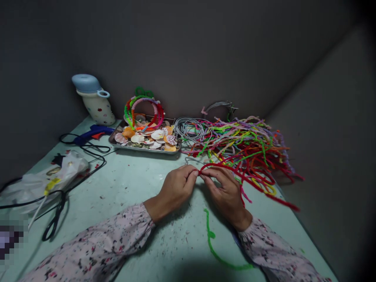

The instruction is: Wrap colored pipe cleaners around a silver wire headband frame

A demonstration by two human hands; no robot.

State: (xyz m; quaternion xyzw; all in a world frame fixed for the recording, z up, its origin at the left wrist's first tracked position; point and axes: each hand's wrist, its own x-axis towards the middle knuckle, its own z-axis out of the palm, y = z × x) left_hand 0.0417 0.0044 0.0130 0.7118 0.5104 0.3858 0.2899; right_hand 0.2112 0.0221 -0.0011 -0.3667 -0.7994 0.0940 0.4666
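Observation:
My left hand (pixel 176 192) and my right hand (pixel 226 192) meet above the pale green table (pixel 129 184), their fingertips pinching a fuzzy red pipe cleaner (pixel 223 169). Its length arcs over my right hand and runs off to the right, ending near the table's edge. A bent wire (pixel 194 160) lies just beyond my fingertips. Below my right wrist, a green pipe cleaner (pixel 214 246) lies on the table. A large tangled heap of multicoloured pipe cleaners (pixel 243 150) spreads beyond my right hand.
A metal tray of seashells (pixel 143 139) holds pipe-cleaner hoops (pixel 143 111). Nearby are a coil of grey wire (pixel 190 129), a blue glue gun (pixel 94 134) with its black cord, black-handled scissors (pixel 55 215), a plastic bag (pixel 49 184), and a spotted ceramic jug (pixel 95 102). Grey walls bound the table.

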